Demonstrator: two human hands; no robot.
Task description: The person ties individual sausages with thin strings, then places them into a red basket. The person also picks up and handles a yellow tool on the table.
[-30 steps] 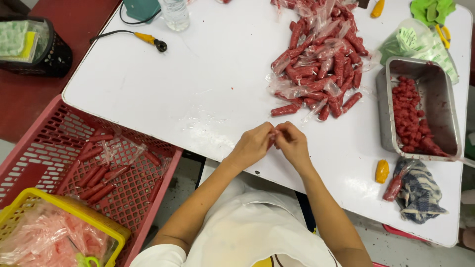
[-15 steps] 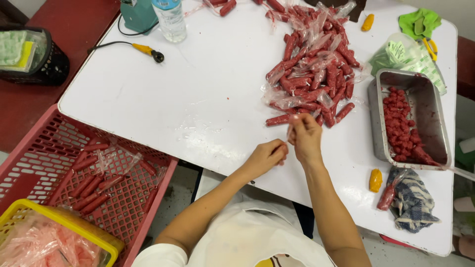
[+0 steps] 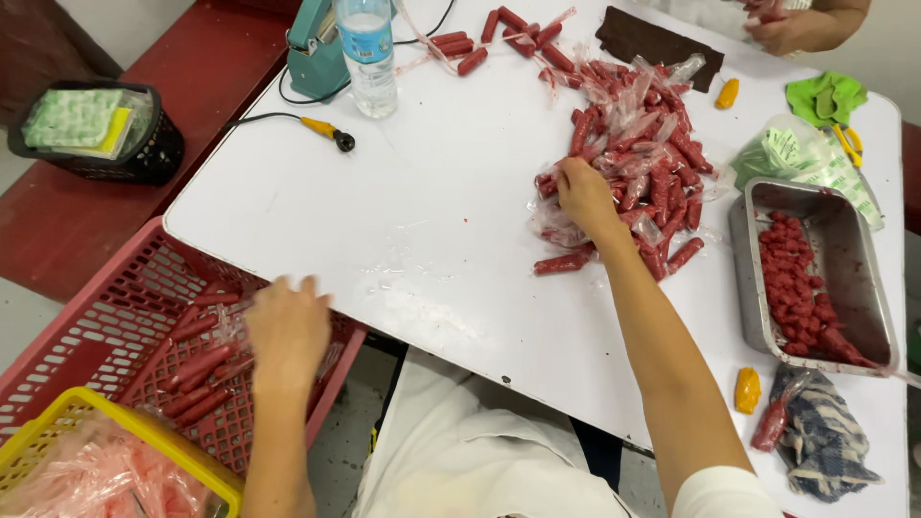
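Table in the middle, crate at its near-left corner, tray on the right.
Sausage pile (image 3: pixel 633 182) lies far-centre on the table (image 3: pixel 422 221), right hand (image 3: pixel 585 197) on its near-left edge. Metal tray (image 3: pixel 815 278) sits right of the pile, cloth (image 3: pixel 825 441) in front of the tray. Bottle (image 3: pixel 366 53) and sealer (image 3: pixel 315 48) stand at the far-left edge. Left hand (image 3: pixel 286 331) is over the crate (image 3: pixel 86 326), which has a basket (image 3: pixel 77 460) in its near part.

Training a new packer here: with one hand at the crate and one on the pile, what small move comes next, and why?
Probably close the right hand on one wrapped sausage from the pile: it rests there, while the left hand is spread over the pink crate.
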